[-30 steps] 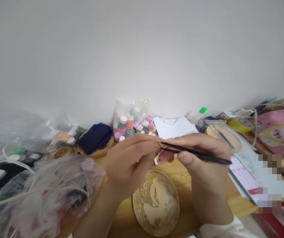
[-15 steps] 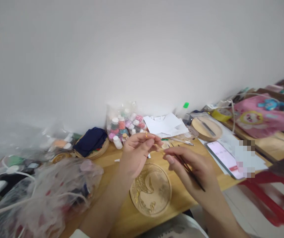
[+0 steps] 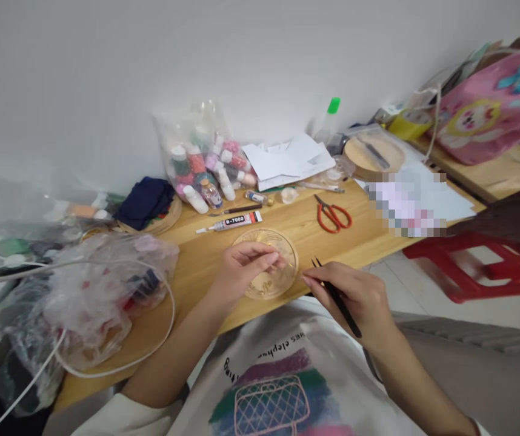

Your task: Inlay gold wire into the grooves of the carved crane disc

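Observation:
My left hand [image 3: 251,266] is above the round disc [image 3: 271,284] with gold relief work, its thumb and fingers pinched together. Whatever lies between those fingertips is too small to name. In my right hand [image 3: 355,297] are black tweezers [image 3: 339,303], resting across the fingers with the tips pointing up and left, while thumb and forefinger press together. That hand is right of the disc, near the table's front edge. Behind the disc lies a B-7000 glue tube [image 3: 235,222], with a thin dark-handled tool [image 3: 242,209] beyond it.
Red-handled scissors [image 3: 333,218] lie behind my right hand. Toward the wall are a bag of small bottles [image 3: 205,163], white papers [image 3: 290,160] and a round wooden disc [image 3: 373,154]. Crumpled plastic bags [image 3: 91,303] and a white cable [image 3: 171,315] are at left; a red stool [image 3: 478,266] stands at right.
The view has tilted downward, showing the shirt and more of the table front. Both hands are lower over the table, and the scissors and glue tube are now plainly visible.

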The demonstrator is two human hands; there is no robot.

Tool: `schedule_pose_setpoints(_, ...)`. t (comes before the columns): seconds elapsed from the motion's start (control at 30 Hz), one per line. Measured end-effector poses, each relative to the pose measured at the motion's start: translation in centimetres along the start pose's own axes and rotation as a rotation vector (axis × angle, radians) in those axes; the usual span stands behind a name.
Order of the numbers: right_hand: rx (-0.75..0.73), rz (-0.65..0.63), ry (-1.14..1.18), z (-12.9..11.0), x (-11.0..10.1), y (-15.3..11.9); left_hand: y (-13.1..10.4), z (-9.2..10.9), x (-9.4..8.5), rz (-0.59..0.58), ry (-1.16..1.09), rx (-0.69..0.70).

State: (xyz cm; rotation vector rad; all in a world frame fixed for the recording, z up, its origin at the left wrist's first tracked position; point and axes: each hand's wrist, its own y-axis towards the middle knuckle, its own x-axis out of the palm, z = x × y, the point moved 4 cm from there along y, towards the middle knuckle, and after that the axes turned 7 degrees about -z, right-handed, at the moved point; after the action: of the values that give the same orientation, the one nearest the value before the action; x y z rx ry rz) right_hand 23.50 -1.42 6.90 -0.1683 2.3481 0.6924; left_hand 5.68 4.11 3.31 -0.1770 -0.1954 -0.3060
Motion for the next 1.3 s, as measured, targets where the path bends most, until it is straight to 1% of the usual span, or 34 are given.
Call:
schedule_pose_setpoints(0.1, -0.011, -0.049, -0.053, 0.6, 0.6, -1.6, -1.1, -1.1, -0.3, -0.005, 0.198, 0.006)
schedule_pose_setpoints(0.2, -0.007, -0.082, -0.158, 2.1, 0.8, -2.9, -1.4, -1.7, -1.2, 0.017, 0.400, 0.052)
schedule_pose_setpoints(0.27, -0.012, -0.109, -0.242, 3.4, 0.8, -3.2, -1.0, -1.6, -2.2, 0.061, 0.525, 0.113)
schedule_pose_setpoints(0.37, -0.095, -0.148, -0.365, 5.3, 0.8, -2.9, 0.2, -1.4, -3.4, 0.094, 0.675, 0.202)
schedule_pose_setpoints(0.43, -0.151, -0.154, -0.451, 6.4, 0.9, -2.3, 1.2, -1.4, -3.6, 0.047, 0.825, 0.282)
schedule_pose_setpoints(0.53, -0.197, -0.156, -0.537, 7.6, 1.3, -1.2, 2.2, -1.9, -2.9, -0.122, 1.146, 0.456)
schedule_pose_setpoints(0.6, -0.203, -0.146, -0.558, 8.1, 1.6, -0.7, 2.4, -2.4, -2.5, -0.212, 1.264, 0.525)
schedule_pose_setpoints(0.7, -0.171, -0.105, -0.568, 8.2, 2.1, -0.7, 2.4, -3.0, -2.4, -0.271, 1.324, 0.544)
schedule_pose_setpoints(0.77, -0.144, -0.089, -0.560, 8.1, 2.4, -0.9, 2.2, -3.2, -2.4, -0.276, 1.351, 0.533)
schedule_pose_setpoints(0.93, -0.099, -0.037, -0.486, 7.9, 2.9, -1.5, 1.7, -3.4, -2.1, -0.224, 1.407, 0.471)
schedule_pose_setpoints(1.07, -0.114, -0.023, -0.424, 8.1, 3.4, -1.3, 1.4, -3.3, -1.9, -0.173, 1.432, 0.411)
schedule_pose_setpoints(1.2, -0.120, -0.030, -0.386, 8.3, 3.9, -1.0, 1.4, -3.2, -2.0, -0.173, 1.479, 0.429)
schedule_pose_setpoints(1.3, -0.133, -0.028, -0.392, 8.4, 4.1, -1.0, 1.6, -3.3, -2.2, -0.190, 1.488, 0.418)
